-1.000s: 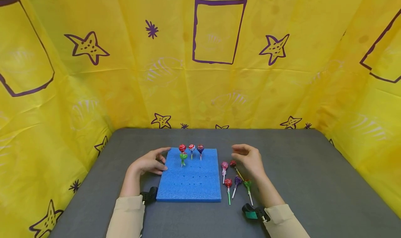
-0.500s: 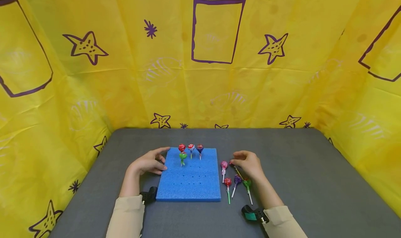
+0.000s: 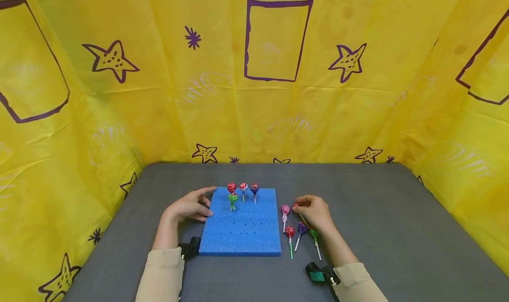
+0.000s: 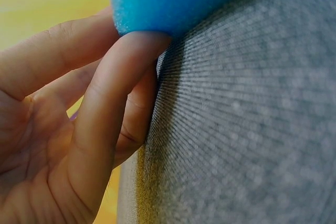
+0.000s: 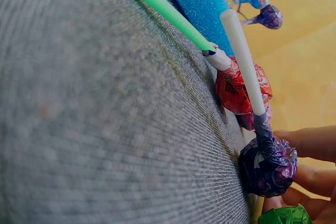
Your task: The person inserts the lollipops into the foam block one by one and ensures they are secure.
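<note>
Right hand [image 3: 315, 210] had fingers pinching round red-wrapped, yellow-stick lollipop [image 3: 295, 204]; left hand [image 3: 192, 206] rested relaxed fingers against blue rectangular foam board [image 3: 242, 244]. Straight-up lift seemed safest.

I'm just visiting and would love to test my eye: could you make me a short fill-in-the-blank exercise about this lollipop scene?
1. The foam board is coloured ____.
2. Altogether, ____ lollipops stand upright in it.
3. The person's ____ hand touches the edge of the board.
4. The fingers of the other hand are at the head of a red lollipop whose stick is ____.

Missing words: blue; four; left; yellow.
</note>
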The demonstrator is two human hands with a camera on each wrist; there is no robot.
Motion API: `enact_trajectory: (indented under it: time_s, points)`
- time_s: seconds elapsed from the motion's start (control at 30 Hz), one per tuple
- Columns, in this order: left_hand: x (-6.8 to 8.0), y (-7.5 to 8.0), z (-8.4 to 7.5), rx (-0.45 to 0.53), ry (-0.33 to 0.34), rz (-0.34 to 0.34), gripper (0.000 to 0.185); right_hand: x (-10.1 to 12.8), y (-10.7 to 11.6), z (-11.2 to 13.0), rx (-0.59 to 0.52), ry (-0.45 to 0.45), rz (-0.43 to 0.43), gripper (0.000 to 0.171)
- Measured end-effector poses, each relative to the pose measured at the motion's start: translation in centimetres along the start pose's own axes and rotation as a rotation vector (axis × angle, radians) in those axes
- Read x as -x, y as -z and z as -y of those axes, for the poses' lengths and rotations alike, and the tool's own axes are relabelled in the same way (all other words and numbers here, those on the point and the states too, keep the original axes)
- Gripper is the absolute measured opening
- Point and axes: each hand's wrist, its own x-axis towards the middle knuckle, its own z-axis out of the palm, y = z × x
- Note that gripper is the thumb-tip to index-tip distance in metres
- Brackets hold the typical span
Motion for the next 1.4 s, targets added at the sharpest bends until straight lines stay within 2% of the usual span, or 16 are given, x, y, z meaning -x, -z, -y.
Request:
enact_trajectory:
  time_s: [0.73, 1.07, 1.4]
  points:
    - [0.1, -0.1, 0.0, -0.002, 0.003, -0.013, 0.081, 0.0, -0.4, -0.2, -0.016, 0.04, -0.012, 0.023]
    - [0.0, -0.1, 0.1, -0.001, -0.002, 0.0, 0.081, 0.1, -0.3, 0.0, -0.029, 0.017, -0.022, 0.026]
    - [0.0, -0.1, 0.0, -0.002, 0.001, -0.008, 0.081, -0.1, -0.2, 0.8, -0.046, 0.069, -0.094, 0.027]
